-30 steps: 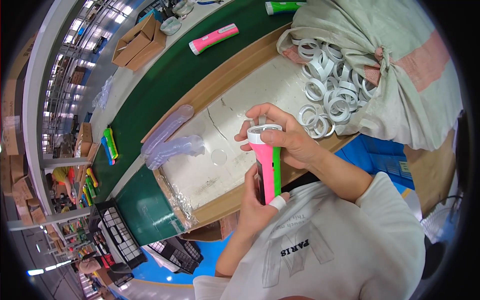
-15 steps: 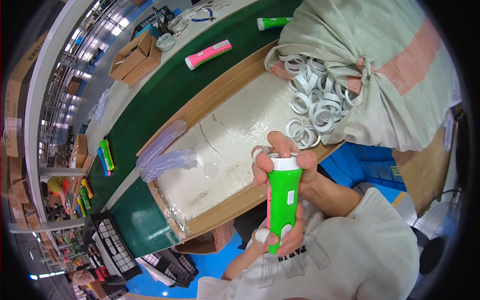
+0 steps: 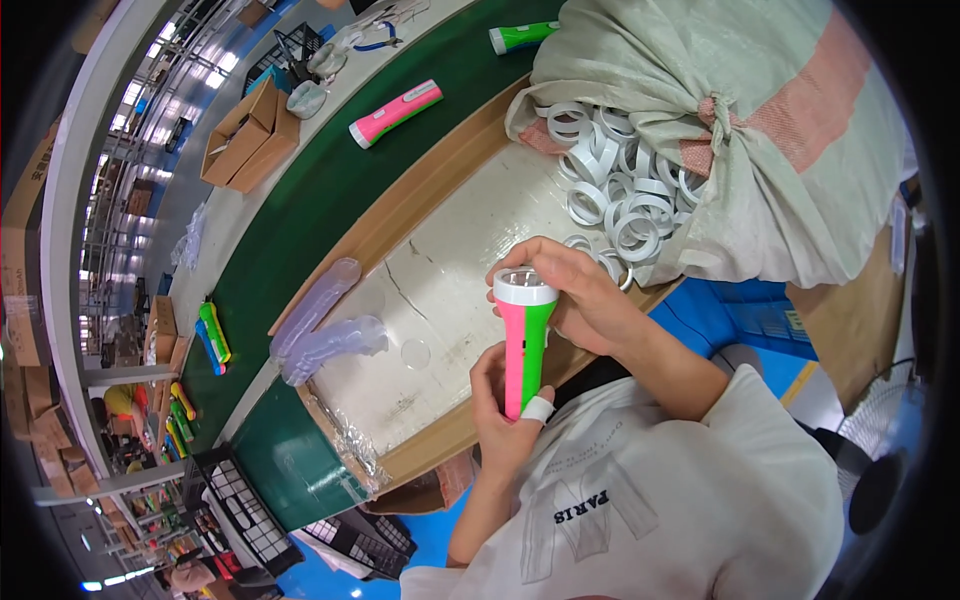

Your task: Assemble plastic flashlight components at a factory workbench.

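I hold a pink-and-green flashlight (image 3: pixel 523 345) upright over the near edge of a white work tray (image 3: pixel 450 260). My left hand (image 3: pixel 503 420) grips its lower body; one fingertip is wrapped in white tape. My right hand (image 3: pixel 570 295) closes around the white head ring at its top. A heap of white plastic rings (image 3: pixel 615 195) spills from a large woven sack (image 3: pixel 740 130) just beyond my right hand. A small clear lens disc (image 3: pixel 415 353) lies on the tray to the left of the flashlight.
Stacks of clear lenses (image 3: pixel 320 325) lie at the tray's left edge. On the green conveyor belt (image 3: pixel 330 190) lie a pink flashlight (image 3: pixel 395 112) and a green one (image 3: pixel 522 36). Cardboard boxes (image 3: pixel 250 130) stand beyond it. Black crates (image 3: pixel 240 500) sit lower left.
The flashlight has been turned in my hands, from showing its green side to showing pink and green halves. My right hand now wraps the head ring.
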`<action>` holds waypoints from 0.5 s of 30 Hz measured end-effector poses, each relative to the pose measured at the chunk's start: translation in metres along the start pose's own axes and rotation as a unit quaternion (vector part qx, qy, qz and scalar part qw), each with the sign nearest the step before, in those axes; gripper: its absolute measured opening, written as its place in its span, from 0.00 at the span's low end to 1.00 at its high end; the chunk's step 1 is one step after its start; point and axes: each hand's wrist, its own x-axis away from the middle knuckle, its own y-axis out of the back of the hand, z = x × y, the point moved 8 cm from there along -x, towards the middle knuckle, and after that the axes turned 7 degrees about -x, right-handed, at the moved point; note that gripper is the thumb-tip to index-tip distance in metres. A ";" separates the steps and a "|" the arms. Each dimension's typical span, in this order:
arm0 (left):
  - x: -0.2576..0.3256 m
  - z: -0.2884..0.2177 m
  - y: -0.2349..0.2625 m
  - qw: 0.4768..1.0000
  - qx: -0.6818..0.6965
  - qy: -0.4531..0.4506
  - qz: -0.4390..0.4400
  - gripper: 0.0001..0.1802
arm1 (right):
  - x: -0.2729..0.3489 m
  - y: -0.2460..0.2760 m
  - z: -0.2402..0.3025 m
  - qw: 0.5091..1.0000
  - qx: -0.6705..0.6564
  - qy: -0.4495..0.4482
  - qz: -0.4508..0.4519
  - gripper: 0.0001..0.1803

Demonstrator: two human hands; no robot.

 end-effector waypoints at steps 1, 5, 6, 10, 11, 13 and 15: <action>0.001 0.007 0.000 0.996 0.073 0.041 0.011 0.35 | -0.001 0.000 -0.001 1.000 -0.001 0.000 -0.002 0.23; 0.003 0.023 -0.023 0.873 0.419 0.149 0.201 0.37 | -0.003 -0.008 -0.007 0.998 -0.056 -0.015 0.040 0.23; 0.010 0.022 -0.026 0.824 0.491 0.164 0.230 0.37 | -0.003 -0.011 -0.007 0.996 -0.064 -0.010 0.061 0.23; -0.001 0.016 -0.004 0.969 0.189 0.130 0.096 0.42 | -0.004 -0.007 -0.009 1.000 -0.003 0.012 -0.016 0.18; -0.009 -0.002 0.013 0.998 -0.049 -0.017 0.030 0.41 | -0.005 -0.009 -0.012 1.000 -0.003 0.012 -0.017 0.18; -0.013 -0.022 0.016 0.956 -0.267 -0.123 -0.014 0.40 | -0.004 0.001 -0.009 0.990 0.066 0.052 -0.113 0.17; -0.013 -0.020 0.020 0.945 -0.291 -0.143 -0.034 0.37 | -0.005 -0.004 -0.006 0.994 0.046 0.030 -0.093 0.22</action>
